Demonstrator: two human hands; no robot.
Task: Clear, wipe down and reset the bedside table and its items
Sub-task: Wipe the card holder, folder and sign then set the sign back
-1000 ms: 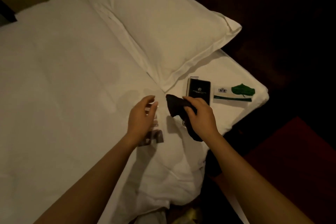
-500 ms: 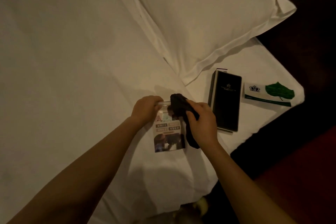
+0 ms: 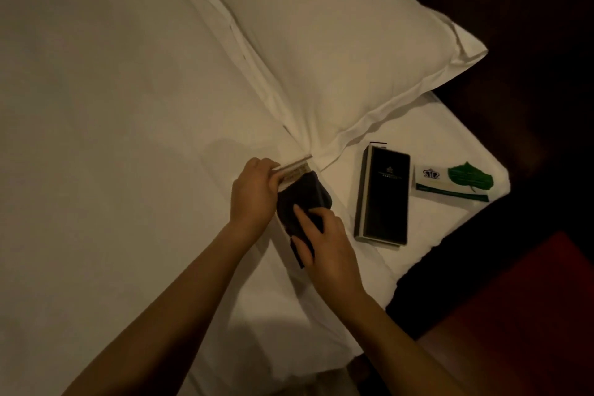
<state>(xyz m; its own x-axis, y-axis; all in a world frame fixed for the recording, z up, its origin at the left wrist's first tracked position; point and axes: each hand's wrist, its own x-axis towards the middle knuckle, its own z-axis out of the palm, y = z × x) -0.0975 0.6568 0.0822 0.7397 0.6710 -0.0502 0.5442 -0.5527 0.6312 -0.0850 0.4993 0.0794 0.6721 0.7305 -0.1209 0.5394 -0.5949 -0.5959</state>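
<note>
On the white bed (image 3: 112, 154) lies a clear acrylic card stand (image 3: 294, 170) with a printed insert. My left hand (image 3: 254, 194) grips its left edge and holds it tilted. A dark cloth (image 3: 303, 199) covers most of the stand's face, and my right hand (image 3: 324, 235) presses the cloth against it. To the right, a black folder (image 3: 382, 196) lies flat on the sheet. Beyond it rests a white card with a green leaf (image 3: 453, 182).
A large white pillow (image 3: 337, 42) lies just behind the hands. The bed's corner ends at the right, near the leaf card. Past it are dark floor and a reddish surface (image 3: 530, 315) at the lower right.
My left hand has lifted the stand's edge from flat on the bed. The cloth in my right hand has spread down over its printed face, hiding the pictures. The view has shifted closer.
</note>
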